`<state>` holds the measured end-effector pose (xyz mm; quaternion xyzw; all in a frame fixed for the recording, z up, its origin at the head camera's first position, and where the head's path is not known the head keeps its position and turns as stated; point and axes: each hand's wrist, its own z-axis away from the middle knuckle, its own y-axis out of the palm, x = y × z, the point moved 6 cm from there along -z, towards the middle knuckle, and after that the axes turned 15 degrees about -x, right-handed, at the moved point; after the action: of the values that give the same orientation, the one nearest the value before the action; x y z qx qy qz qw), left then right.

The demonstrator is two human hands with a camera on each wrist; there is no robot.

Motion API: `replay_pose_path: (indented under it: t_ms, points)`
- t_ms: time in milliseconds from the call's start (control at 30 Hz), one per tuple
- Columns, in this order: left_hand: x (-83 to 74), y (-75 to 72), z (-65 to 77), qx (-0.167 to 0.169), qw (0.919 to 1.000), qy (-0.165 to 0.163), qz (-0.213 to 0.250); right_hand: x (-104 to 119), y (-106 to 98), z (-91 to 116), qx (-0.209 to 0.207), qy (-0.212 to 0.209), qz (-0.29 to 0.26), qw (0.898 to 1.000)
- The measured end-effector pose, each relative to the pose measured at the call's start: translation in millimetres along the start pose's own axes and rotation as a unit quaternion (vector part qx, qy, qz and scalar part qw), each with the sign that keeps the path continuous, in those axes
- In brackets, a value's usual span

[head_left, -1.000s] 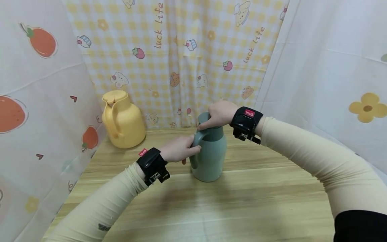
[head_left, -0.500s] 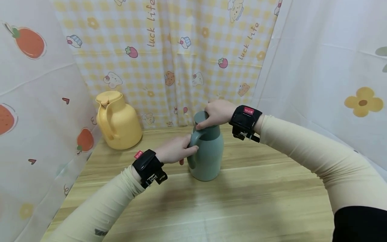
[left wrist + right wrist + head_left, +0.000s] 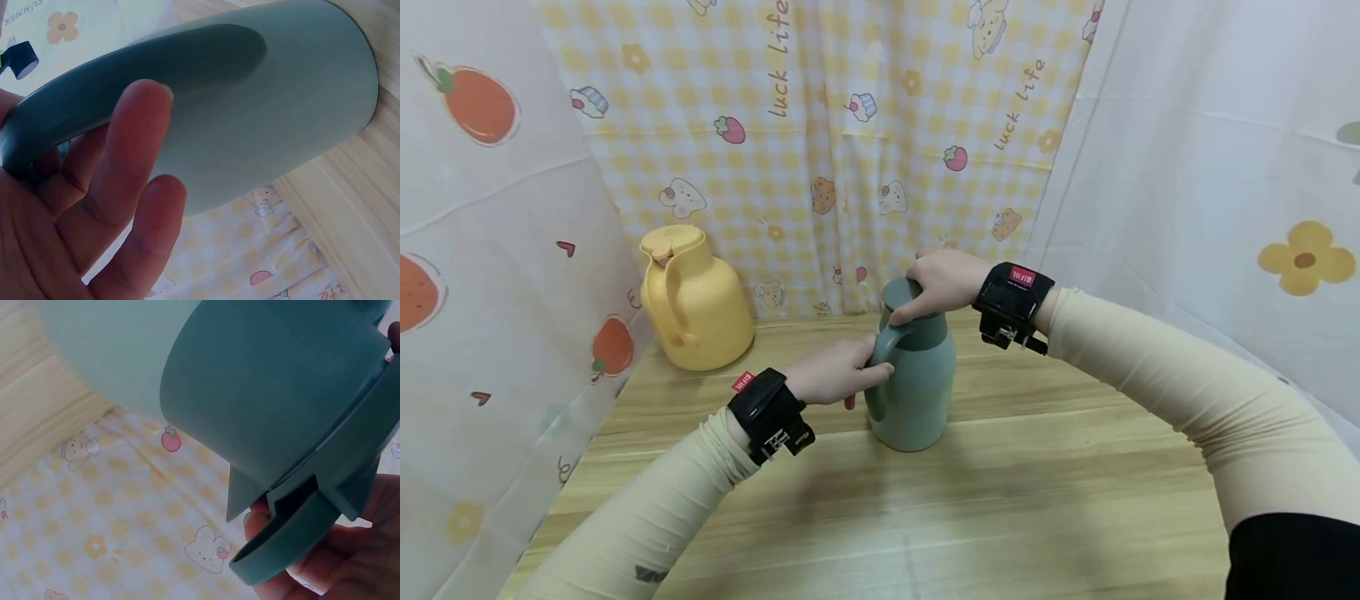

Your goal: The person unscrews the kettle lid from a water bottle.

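A green thermos jug [image 3: 916,392] stands upright on the wooden table in the head view. My left hand [image 3: 835,371] holds its handle [image 3: 144,69]; in the left wrist view some fingers pass behind the handle, while two others stick out beside it. From above, my right hand [image 3: 951,283] grips the jug's dark green lid [image 3: 901,292], thumb on the near side. In the right wrist view, fingers [image 3: 294,581] reach under the lid's rim beside the pointed spout [image 3: 244,490]. The palm side of the right hand is mostly hidden in the head view.
A yellow thermos jug [image 3: 700,308] stands at the back left of the wooden table [image 3: 1000,500]. A checked curtain [image 3: 760,183] hangs close behind both jugs. White printed curtains [image 3: 1210,167] hang at the sides.
The head view has shifted slightly, so everything sits a little further left than a second ago. Both hands keep their hold on the green jug, which stays in place.
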<state>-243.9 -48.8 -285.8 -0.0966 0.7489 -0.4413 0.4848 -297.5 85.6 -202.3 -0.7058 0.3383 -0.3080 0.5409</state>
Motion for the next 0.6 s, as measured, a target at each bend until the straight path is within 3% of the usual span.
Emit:
replay_pose_path:
  t_ms: [600]
  points:
    - [-0.5,0.2,0.5,-0.003,0.9998,0.016,0.007,-8.6,5.5,-2.6,0.003,-0.071,-0.032,0.997]
